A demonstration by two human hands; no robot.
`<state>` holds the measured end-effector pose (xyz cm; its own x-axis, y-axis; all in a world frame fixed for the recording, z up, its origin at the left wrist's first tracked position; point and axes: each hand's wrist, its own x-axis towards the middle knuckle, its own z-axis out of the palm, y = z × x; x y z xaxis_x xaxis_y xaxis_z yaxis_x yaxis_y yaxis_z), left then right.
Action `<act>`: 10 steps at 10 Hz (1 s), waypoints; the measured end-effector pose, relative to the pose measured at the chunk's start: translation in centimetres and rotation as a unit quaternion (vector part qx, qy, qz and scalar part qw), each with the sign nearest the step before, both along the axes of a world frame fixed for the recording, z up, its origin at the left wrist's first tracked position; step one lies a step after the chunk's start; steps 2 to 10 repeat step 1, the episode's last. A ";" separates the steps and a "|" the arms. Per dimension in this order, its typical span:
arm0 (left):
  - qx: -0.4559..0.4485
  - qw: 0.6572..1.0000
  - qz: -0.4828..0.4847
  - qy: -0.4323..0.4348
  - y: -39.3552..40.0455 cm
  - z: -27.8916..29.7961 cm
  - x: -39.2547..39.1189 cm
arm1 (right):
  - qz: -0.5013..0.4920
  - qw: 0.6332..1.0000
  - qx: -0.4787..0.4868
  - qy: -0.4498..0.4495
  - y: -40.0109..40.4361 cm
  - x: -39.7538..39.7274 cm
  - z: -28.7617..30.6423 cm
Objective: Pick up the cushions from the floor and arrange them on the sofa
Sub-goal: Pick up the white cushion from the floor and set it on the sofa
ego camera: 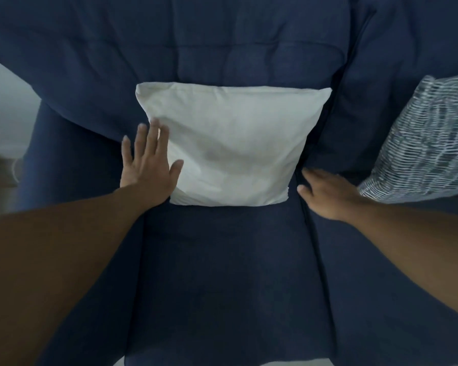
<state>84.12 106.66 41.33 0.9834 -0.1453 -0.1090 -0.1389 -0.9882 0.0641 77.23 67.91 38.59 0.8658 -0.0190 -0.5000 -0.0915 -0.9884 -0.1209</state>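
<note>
While left hand (148, 165) lies flat on white cushion (230, 143), right hand (325, 194) spread beside.

Single head-worn view, wide-angle, looking forward and steeply down from close above the navy sofa (222, 273) seat. Backrest fills the upper frame; seat edges bow outward. No second view shares coverage.
</note>
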 end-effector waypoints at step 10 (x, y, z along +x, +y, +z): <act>-0.012 0.998 0.020 0.058 -1.3 -0.2 -2.5 | -0.024 0.998 0.062 0.018 2.7 -0.9 0.4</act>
